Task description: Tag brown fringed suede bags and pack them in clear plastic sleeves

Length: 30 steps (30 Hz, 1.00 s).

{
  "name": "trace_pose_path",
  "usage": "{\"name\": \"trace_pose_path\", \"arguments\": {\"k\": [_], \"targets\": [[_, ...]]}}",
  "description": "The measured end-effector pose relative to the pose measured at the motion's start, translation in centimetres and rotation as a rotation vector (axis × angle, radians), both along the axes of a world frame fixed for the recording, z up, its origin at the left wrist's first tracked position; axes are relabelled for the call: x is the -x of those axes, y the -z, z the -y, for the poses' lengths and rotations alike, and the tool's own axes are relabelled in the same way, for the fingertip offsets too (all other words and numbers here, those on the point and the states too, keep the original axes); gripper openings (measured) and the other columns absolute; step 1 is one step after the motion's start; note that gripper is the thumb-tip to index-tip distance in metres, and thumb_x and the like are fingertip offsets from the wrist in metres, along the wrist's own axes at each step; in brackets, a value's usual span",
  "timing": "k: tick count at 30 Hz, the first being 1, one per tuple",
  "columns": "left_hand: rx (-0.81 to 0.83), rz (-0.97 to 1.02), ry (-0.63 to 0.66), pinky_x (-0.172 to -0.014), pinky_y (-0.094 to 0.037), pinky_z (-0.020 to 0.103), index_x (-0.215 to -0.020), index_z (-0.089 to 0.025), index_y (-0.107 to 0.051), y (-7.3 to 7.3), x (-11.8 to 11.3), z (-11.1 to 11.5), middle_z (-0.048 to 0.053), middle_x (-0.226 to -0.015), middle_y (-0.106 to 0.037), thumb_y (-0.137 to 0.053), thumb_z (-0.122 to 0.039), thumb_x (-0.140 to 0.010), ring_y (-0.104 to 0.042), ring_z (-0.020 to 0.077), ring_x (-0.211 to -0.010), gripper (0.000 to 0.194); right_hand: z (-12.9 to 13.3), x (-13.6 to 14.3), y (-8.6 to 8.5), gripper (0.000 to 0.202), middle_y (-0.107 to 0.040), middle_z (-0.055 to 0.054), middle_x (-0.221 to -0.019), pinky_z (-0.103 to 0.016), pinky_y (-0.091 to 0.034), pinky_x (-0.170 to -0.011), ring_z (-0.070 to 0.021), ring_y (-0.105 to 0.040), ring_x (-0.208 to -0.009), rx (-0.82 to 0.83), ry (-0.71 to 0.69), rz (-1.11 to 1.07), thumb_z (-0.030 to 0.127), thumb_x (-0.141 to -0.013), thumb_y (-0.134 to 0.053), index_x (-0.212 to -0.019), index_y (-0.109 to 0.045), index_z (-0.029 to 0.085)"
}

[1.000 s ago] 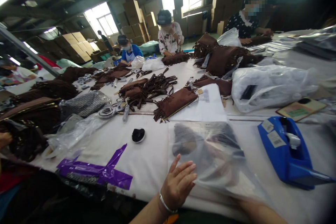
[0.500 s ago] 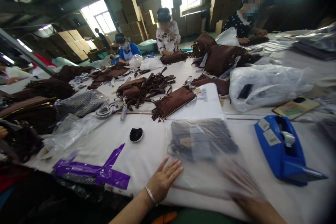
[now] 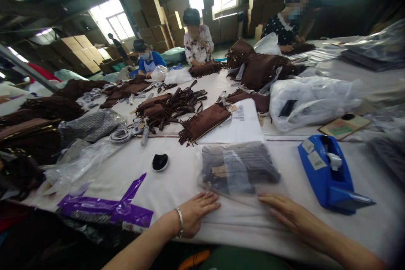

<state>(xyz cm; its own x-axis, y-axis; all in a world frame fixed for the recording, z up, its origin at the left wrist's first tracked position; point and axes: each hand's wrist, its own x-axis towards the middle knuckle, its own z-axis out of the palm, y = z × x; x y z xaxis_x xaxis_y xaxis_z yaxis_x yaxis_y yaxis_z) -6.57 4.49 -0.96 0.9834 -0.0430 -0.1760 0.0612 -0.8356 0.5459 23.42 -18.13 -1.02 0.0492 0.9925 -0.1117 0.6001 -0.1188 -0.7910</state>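
Both hands lie flat and unclenched on the table (image 3: 177,185) near its front edge, gripping nothing: the left hand (image 3: 194,213) rests on the white cloth just left of the clear bag (image 3: 238,168), and the right hand (image 3: 286,215) presses on the bag's near edge. The bag, with a dark item inside, lies flat near the front edge, a blue tape dispenser (image 3: 329,175) to its right, a brown fringed bag (image 3: 204,121) behind it and purple plastic (image 3: 106,209) towards the front left corner.
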Motion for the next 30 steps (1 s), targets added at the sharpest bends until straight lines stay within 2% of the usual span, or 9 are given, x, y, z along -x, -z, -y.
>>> {"name": "trace_pose_path", "arguments": {"k": [5,8,11,14,17,21,25,27,30], "targets": [[0.137,0.002,0.023,-0.111,-0.027,0.048,-0.144,-0.02,-0.027,-1.4,0.7,-1.1,0.007,-0.149,-0.025,-0.049,-0.009,-0.054,-0.027,0.0299,-0.135,0.093,2.4,-4.4,4.7,0.04,-0.047,-0.002,-0.137,-0.044,-0.028,-0.111,-0.0224,-0.04,-0.129,0.074,-0.01,-0.024,0.028,-0.089,-0.035,-0.122,-0.057,0.034],[0.16,0.014,0.002,-0.11,-0.028,0.049,-0.143,-0.019,-0.028,-1.9,1.1,-1.4,0.009,-0.148,-0.028,-0.053,-0.012,-0.06,-0.03,0.0308,-0.134,0.087,4.2,-5.7,4.9,0.048,-0.04,0.003,-0.143,-0.043,-0.021,-0.114,-0.0201,-0.033,-0.133,0.144,-0.054,0.06,0.022,-0.088,-0.035,-0.132,-0.045,0.038],[0.117,0.079,-0.085,-0.11,-0.029,0.049,-0.14,-0.019,-0.034,-1.1,1.2,-1.3,0.011,-0.144,-0.037,-0.054,-0.012,-0.065,-0.035,0.0293,-0.132,0.078,4.3,-5.6,4.4,0.052,-0.037,0.003,-0.145,-0.042,-0.022,-0.114,-0.0193,-0.032,-0.134,0.126,-0.049,0.108,0.024,-0.087,-0.041,-0.138,-0.036,0.036],[0.141,0.244,-0.234,-0.107,-0.036,0.045,-0.132,-0.02,-0.046,0.9,1.4,-0.8,0.011,-0.132,-0.052,-0.055,-0.017,-0.076,-0.046,0.0252,-0.124,0.057,3.4,-5.1,4.6,0.054,-0.041,-0.003,-0.142,-0.041,-0.029,-0.111,-0.0215,-0.037,-0.13,0.053,0.006,0.12,0.036,-0.085,-0.052,-0.137,-0.039,0.032],[0.253,0.386,-0.534,-0.095,-0.048,0.038,-0.111,-0.019,-0.062,3.0,1.3,-0.2,0.01,-0.109,-0.065,-0.051,-0.028,-0.088,-0.059,0.0217,-0.106,0.027,2.8,-4.7,5.3,0.051,-0.048,-0.005,-0.136,-0.041,-0.032,-0.109,-0.0227,-0.043,-0.126,-0.019,0.076,0.125,0.04,-0.083,-0.056,-0.132,-0.047,0.029],[0.294,0.464,-0.933,-0.081,-0.052,0.034,-0.096,-0.016,-0.063,4.1,0.2,0.9,0.008,-0.09,-0.067,-0.039,-0.042,-0.094,-0.062,0.0197,-0.087,0.035,2.7,-4.0,6.2,0.036,-0.063,-0.004,-0.118,-0.037,-0.043,-0.1,-0.0228,-0.056,-0.111,-0.087,0.307,0.064,0.046,-0.085,-0.049,-0.11,-0.064,0.026],[0.172,0.474,-1.06,-0.065,-0.049,0.028,-0.089,-0.017,-0.058,4.2,-1.0,1.9,0.002,-0.068,-0.059,-0.033,-0.044,-0.096,-0.058,0.0172,-0.065,0.038,3.1,-1.7,7.0,0.042,-0.07,-0.004,-0.096,-0.031,-0.051,-0.08,-0.0231,-0.065,-0.089,-0.105,0.59,0.105,0.056,-0.083,-0.046,-0.101,-0.064,0.023],[0.093,0.446,-1.089,-0.059,-0.046,0.026,-0.091,-0.018,-0.056,4.3,-1.3,2.1,0.0,-0.063,-0.057,-0.031,-0.042,-0.096,-0.057,0.0165,-0.059,0.035,3.4,-0.2,7.2,0.045,-0.069,-0.003,-0.082,-0.03,-0.051,-0.066,-0.0224,-0.066,-0.074,-0.063,0.67,0.165,0.058,-0.086,-0.039,-0.102,-0.062,0.023],[-0.039,0.358,-1.122,-0.057,-0.044,0.025,-0.091,-0.019,-0.056,4.4,-1.4,1.8,0.0,-0.065,-0.059,-0.036,-0.04,-0.094,-0.059,0.0167,-0.058,0.028,3.6,1.6,7.2,0.048,-0.069,-0.003,-0.081,-0.032,-0.048,-0.057,-0.024,-0.066,-0.069,0.018,0.707,0.278,0.059,-0.088,-0.03,-0.107,-0.058,0.024]]}}
